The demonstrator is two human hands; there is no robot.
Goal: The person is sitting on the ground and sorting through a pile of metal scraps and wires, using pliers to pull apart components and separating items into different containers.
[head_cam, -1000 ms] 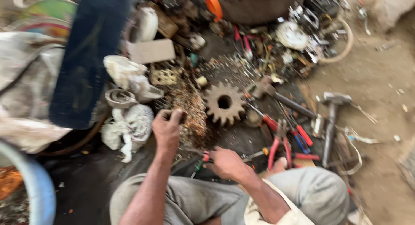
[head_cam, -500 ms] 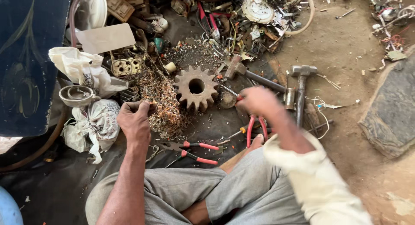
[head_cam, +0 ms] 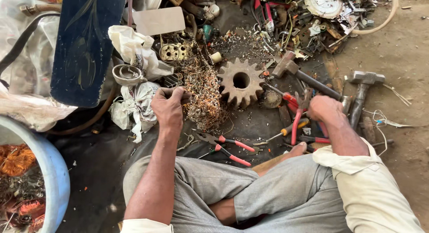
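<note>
My left hand (head_cam: 170, 107) is closed on a small dark metal piece (head_cam: 173, 92) at the edge of a tangled heap of thin wire scraps (head_cam: 203, 96). My right hand (head_cam: 324, 108) is closed around the handle end of a hammer (head_cam: 295, 72) that lies on the dark mat, its head pointing away to the left. A rusty toothed gear (head_cam: 241, 82) lies flat between the two hands. Red-handled pliers (head_cam: 298, 114) lie just left of my right hand. Another pair of red-handled pliers (head_cam: 228, 148) rests in front of my crossed legs.
A second hammer (head_cam: 362, 87) lies right of my right hand. A blue tub (head_cam: 53, 170) of copper wire stands at the left. A dark blue board (head_cam: 85, 40), white cloth bundles (head_cam: 134, 103) and a scrap pile (head_cam: 313, 18) fill the back. Bare dirt is on the right.
My right hand has gone from near my lap outward and to the right, and has closed on the hammer handle. My left hand has stayed by the wire heap. The view has shifted.
</note>
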